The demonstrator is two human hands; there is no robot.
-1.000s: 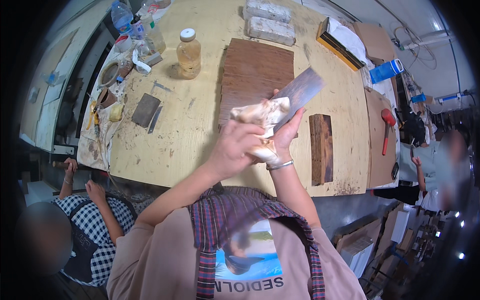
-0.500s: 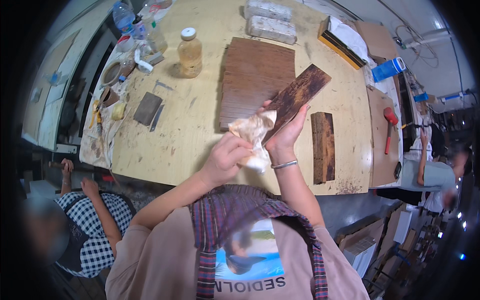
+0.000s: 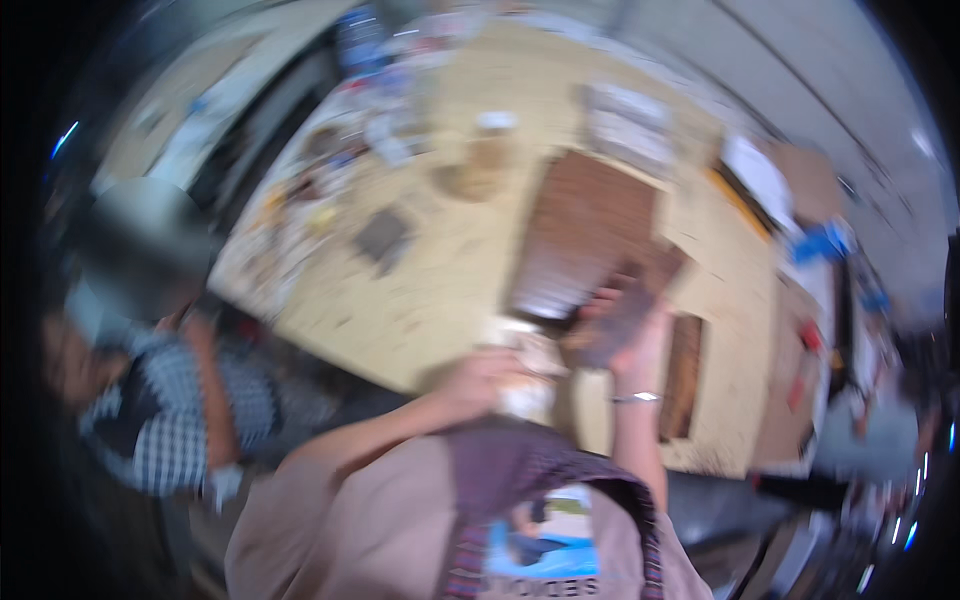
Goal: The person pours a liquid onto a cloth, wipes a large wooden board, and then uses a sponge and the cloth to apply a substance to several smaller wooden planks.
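Closed around a stained whitish cloth [image 3: 524, 385], my left hand [image 3: 478, 383] is just left of a dark brown wooden plank [image 3: 635, 305]. My right hand [image 3: 640, 342], with a bracelet at the wrist, grips that plank from beneath, its fingers showing along the left edge. The plank is tilted, its far end pointing up and right. Behind it lies a brown slatted panel of wooden strips [image 3: 590, 220] on the pale table [image 3: 430, 290]. A second dark plank [image 3: 683, 378] rests right of my right hand. Motion blurs the whole picture.
A jar with a white lid [image 3: 485, 165] and a dark flat piece [image 3: 383, 238] are on the left side. Pale wrapped blocks [image 3: 630, 125] stand behind the panel. Farther right is a red-headed mallet [image 3: 806, 340]. A person in a checked garment [image 3: 180, 420] is at the left.
My view has swung, so the table appears turned and shifted down and right. The cloth has come away from the plank toward me, and the plank is held lower.
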